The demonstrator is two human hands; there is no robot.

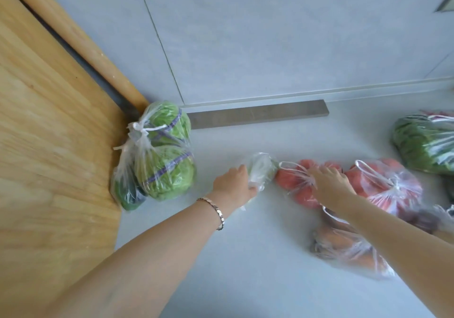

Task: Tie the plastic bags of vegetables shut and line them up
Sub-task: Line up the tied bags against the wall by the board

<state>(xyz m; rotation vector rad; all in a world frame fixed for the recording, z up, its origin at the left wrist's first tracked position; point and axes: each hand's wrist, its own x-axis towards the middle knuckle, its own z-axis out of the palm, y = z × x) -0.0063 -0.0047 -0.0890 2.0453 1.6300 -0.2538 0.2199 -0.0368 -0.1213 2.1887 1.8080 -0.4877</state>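
Clear plastic covered a bag of orange vegetables (348, 251) lying nearest on the pale floor (245, 256), partly under the right forearm. Beyond it, the left hand (233, 185) gripped a small pale bag (261, 170). Just beside it, the right hand (331, 182) rested with spread fingers on a tomato bag (302, 192). Farthest, a tied lettuce bag (167, 150) leaned against a wooden door (49, 133).

Left hand (235, 182) is curled round a small pale bag (261, 170) on the grey floor (245, 244). Right hand (329, 182) lies on the tomato bag (299, 195) right beside it. Tied cabbage bag (167, 150) leans on the wooden panel (49, 146), with a dark-green bag (127, 192) touching it. To the right are another red bag (393, 190), an orange-veg bag (351, 251) and a leafy-green bag (425, 143).
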